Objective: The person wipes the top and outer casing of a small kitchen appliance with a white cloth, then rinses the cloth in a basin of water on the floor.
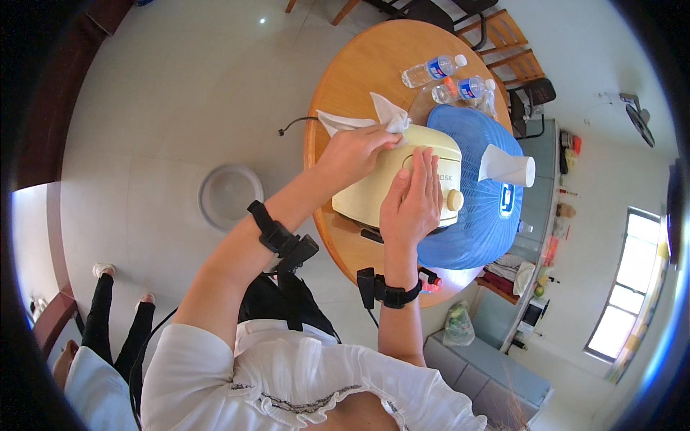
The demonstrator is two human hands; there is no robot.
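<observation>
A cream-coloured kitchen appliance (366, 196), probably a rice cooker, with a round knob, sits on the round wooden table (356, 64). My left hand (358, 153) pinches a crumpled white tissue or cloth (392, 116) against its upper left part. Flat on the appliance's panel side, left of the knob, lies my right hand (412, 199), thumb out and holding nothing. A blue mesh food cover (474, 231) is just right of the appliance, bearing a white paper roll (509, 166). Both wrists wear black straps with small devices.
Two plastic bottles (426, 71) lie beyond the cover. A dark cable (296, 123) overhangs the table's left edge. On the floor stands a round basin (230, 196). Wooden chairs (498, 32) are behind the table. Another person (99, 377) is at the lower left.
</observation>
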